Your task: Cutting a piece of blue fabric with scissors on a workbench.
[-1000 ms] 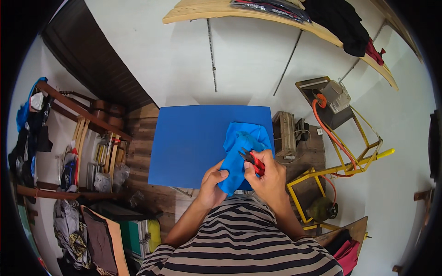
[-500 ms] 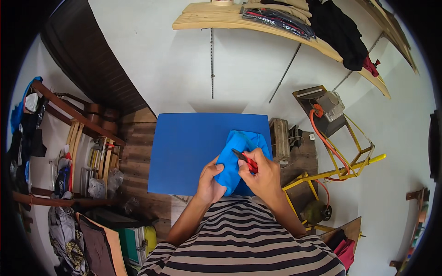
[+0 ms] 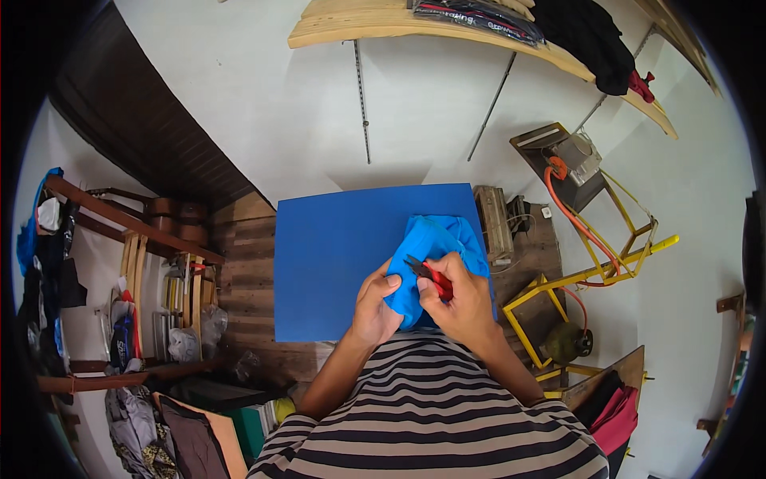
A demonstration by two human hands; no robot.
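Note:
Bright blue cloth (image 3: pixel 431 239) lies bunched over the right part of a blue table (image 3: pixel 335 255), at its near side. My left hand (image 3: pixel 377 307) grips the cloth's left edge, thumb on top and fingers underneath. In my right hand (image 3: pixel 463 299) are small red-handled pliers (image 3: pixel 437 281), the fingers wrapped round the grips. Their dark jaws point up and left over the cloth, with the tips slightly parted. Whether the tips touch the fabric I cannot tell.
A wooden shelf (image 3: pixel 351 22) with folded clothes runs along the far wall. On the right stand a yellow metal frame (image 3: pixel 590 279) with an orange hose and a gas cylinder (image 3: pixel 565 342). A wooden crate (image 3: pixel 495 219) sits beside the table; racks with clothes and books (image 3: pixel 171 291) fill the left.
The pliers' jaws have parted a little. The head view has shifted and tilted, so table and hands appear slightly further right; both hands keep their holds.

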